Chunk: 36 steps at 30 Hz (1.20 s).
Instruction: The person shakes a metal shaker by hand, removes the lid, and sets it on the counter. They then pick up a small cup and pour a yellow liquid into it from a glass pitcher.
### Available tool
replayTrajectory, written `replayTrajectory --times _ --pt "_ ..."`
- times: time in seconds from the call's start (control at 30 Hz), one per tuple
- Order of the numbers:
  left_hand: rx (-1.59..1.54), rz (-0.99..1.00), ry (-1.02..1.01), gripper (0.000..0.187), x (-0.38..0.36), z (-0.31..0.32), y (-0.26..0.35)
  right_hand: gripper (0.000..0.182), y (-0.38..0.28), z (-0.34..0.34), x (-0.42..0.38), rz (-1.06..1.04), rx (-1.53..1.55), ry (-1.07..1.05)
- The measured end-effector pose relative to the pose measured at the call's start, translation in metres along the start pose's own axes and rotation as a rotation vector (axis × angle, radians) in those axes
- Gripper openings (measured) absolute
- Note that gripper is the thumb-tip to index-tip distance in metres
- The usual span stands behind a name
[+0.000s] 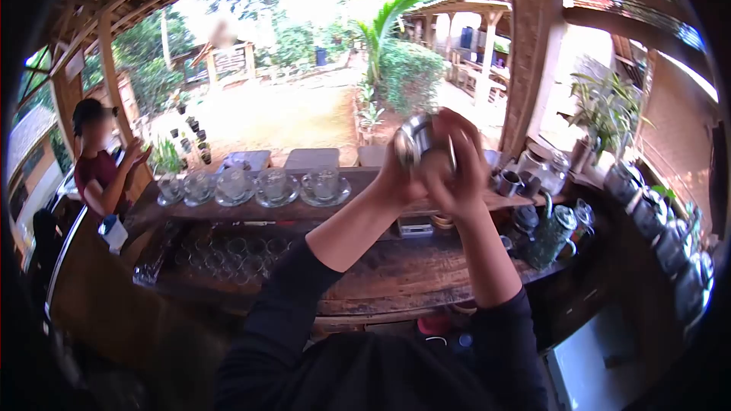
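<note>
two hands gripping a metal container

the left hand (401, 177) and right hand (462, 158) are gripping a shiny metal container (412, 141) between them, raised over the counter (396, 278), right of the glasses (274, 183). blur is hiding the exact finger placement. for good control, both palms should be staying wrapped around it, well clear of the glasses.

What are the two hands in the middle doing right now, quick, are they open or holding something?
Left hand: closed on a shiny metal container.
Right hand: closed on the same container, a bit blurry.
</note>
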<state>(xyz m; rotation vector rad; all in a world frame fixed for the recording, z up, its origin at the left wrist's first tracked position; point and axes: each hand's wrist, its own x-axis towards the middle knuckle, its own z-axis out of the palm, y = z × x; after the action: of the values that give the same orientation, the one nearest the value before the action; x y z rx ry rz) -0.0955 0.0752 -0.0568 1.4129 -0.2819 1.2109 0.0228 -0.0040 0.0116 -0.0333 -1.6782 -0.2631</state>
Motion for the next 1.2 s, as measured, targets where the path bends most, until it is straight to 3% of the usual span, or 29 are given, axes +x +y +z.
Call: replayTrajectory --times 0.03,0.07,0.1,0.13,0.17,0.2,0.23,0.33,0.37,0.43,0.47,0.5,0.53,0.57,0.6,0.63,0.7,0.73,0.77,0.8,0.83,0.9,0.93,0.97,1.03,1.07,1.1,1.17,1.2 --pt "-0.799 -0.250 0.073 0.057 0.016 -0.002 -0.013 0.049 0.003 -0.004 -0.004 0.360 -0.031 0.008" --pt "-0.522 -0.415 0.559 0.060 0.028 0.012 -0.012 0.049 -0.003 -0.015 -0.002 0.377 -0.038 0.063" --pt "-0.524 -0.429 0.542 0.060 0.036 0.035 -0.004 0.049 -0.011 -0.026 0.010 0.381 -0.039 0.119" --pt "-0.485 -0.256 0.188 0.058 0.042 0.061 0.011 0.051 -0.030 -0.040 0.022 0.249 -0.128 0.068" --pt "-0.438 -0.075 -0.152 0.056 0.046 0.085 0.026 0.052 -0.043 -0.056 0.033 -0.118 -0.352 0.012" --pt "-0.655 -0.361 0.021 0.052 0.053 0.099 0.043 0.051 -0.061 -0.065 0.031 -0.286 -0.387 0.016" --pt "-0.766 -0.403 -0.153 0.052 0.059 0.119 0.052 0.051 -0.057 -0.073 0.027 -0.291 -0.382 0.013" --pt "-0.377 -0.003 0.043 0.059 0.052 0.164 0.034 0.056 -0.027 -0.122 0.006 -0.189 -0.470 -0.110" --pt "-0.380 0.004 0.042 0.059 0.058 0.149 0.023 0.058 -0.018 -0.139 -0.002 -0.150 -0.500 -0.153" --pt "-0.742 -0.206 -0.211 0.057 0.080 0.121 0.010 0.062 -0.015 -0.162 -0.014 -0.061 -0.567 -0.240" --pt "-0.430 -0.233 0.204 0.056 0.093 0.127 0.001 0.055 -0.003 -0.151 0.007 -0.069 -0.433 -0.158" --pt "-0.439 -0.268 0.239 0.048 0.103 0.120 -0.013 0.050 0.009 -0.136 0.029 -0.079 -0.303 -0.075" --pt "-0.448 -0.269 0.226 0.048 0.109 0.118 -0.022 0.050 0.013 -0.137 0.024 0.213 -0.195 -0.030" --pt "-0.445 -0.393 0.434 0.046 0.115 0.115 -0.031 0.051 0.019 -0.140 0.019 0.504 -0.080 0.017" --pt "-0.434 -0.516 0.646 0.044 0.119 0.121 -0.029 0.052 0.006 -0.143 0.025 0.369 -0.163 -0.010" --pt "-0.570 -0.393 0.363 0.045 0.120 0.129 -0.031 0.050 -0.009 -0.147 0.035 0.076 -0.314 -0.014" --pt "-0.655 -0.342 0.017 0.053 0.104 0.157 -0.005 0.047 -0.043 -0.160 0.044 -0.398 -0.409 -0.123" --pt "-0.503 -0.244 0.115 0.052 0.093 0.178 0.001 0.049 -0.061 -0.167 0.028 -0.542 -0.480 -0.192" --pt "-0.349 -0.147 0.207 0.051 0.087 0.193 -0.001 0.049 -0.049 -0.170 0.025 -0.549 -0.447 -0.190" --pt "-0.141 0.209 0.019 0.049 0.082 0.190 -0.012 0.051 -0.034 -0.174 0.018 -0.477 -0.431 -0.261" --pt "-0.138 0.217 0.030 0.049 0.085 0.182 -0.015 0.053 -0.017 -0.179 0.010 -0.401 -0.423 -0.337" --pt "-0.649 -0.123 -0.034 0.050 0.105 0.163 -0.013 0.057 0.010 -0.188 -0.002 -0.247 -0.417 -0.488" --pt "-0.766 -0.194 -0.070 0.052 0.120 0.148 -0.023 0.059 0.015 -0.189 -0.001 -0.165 -0.418 -0.560" --pt "-0.572 -0.253 0.239 0.053 0.132 0.145 -0.029 0.051 0.013 -0.163 0.036 -0.357 -0.390 -0.137" --pt "-0.423 -0.443 0.887 0.042 0.143 0.128 -0.054 0.051 0.021 -0.148 0.043 0.512 0.022 0.054" --pt "-0.417 -0.438 0.885 0.042 0.142 0.128 -0.053 0.050 0.017 -0.148 0.047 0.471 0.039 0.058" --pt "-0.477 -0.404 0.658 0.040 0.137 0.127 -0.051 0.049 0.010 -0.150 0.050 0.433 0.055 0.071" --pt "-0.597 -0.240 0.179 0.040 0.115 0.157 -0.027 0.044 -0.019 -0.154 0.050 -0.079 -0.192 0.036" --pt "-0.544 -0.262 0.155 0.045 0.107 0.167 -0.014 0.046 -0.060 -0.164 0.046 -0.143 -0.464 -0.146"
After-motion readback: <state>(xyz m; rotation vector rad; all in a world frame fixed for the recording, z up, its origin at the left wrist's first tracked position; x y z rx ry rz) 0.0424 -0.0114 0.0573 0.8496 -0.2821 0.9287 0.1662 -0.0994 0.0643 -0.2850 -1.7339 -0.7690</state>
